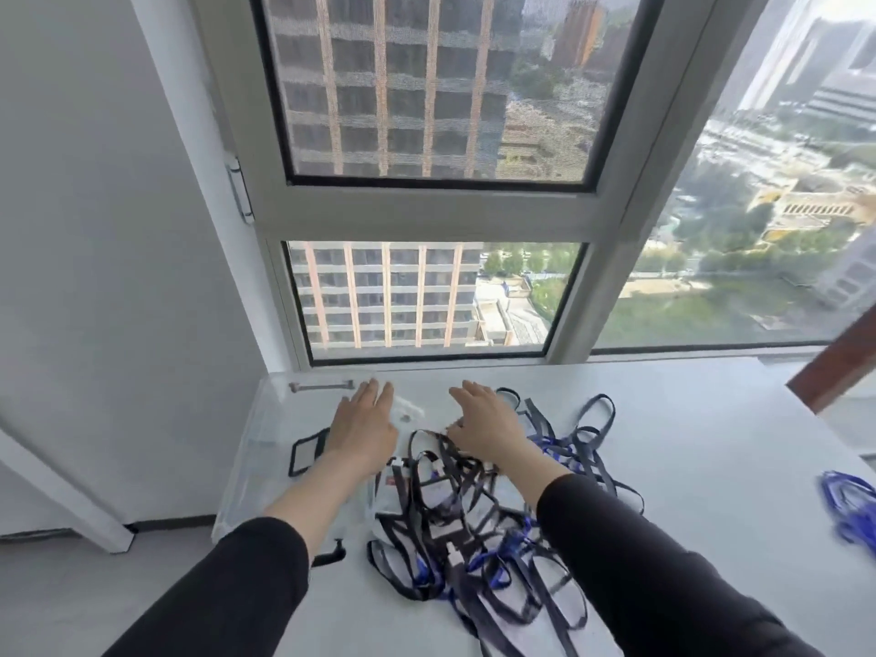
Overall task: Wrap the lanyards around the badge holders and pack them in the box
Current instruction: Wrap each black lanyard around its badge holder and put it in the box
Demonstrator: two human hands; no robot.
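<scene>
A tangled heap of dark and blue lanyards (479,528) with clear badge holders lies on the white table (701,467) in front of me. A clear plastic box (258,443) stands at the table's left end, with a black-framed badge holder (308,450) inside it. My left hand (362,426) reaches over the box's right side, fingers straight, palm down. My right hand (488,426) hovers flat over the far part of the heap, fingers extended. I cannot tell whether either hand touches what lies under it.
A bundle of blue lanyards (851,509) lies at the table's right edge. A window (426,296) runs right behind the table. A white wall is at the left, and a brown wooden piece (839,367) juts in at the right.
</scene>
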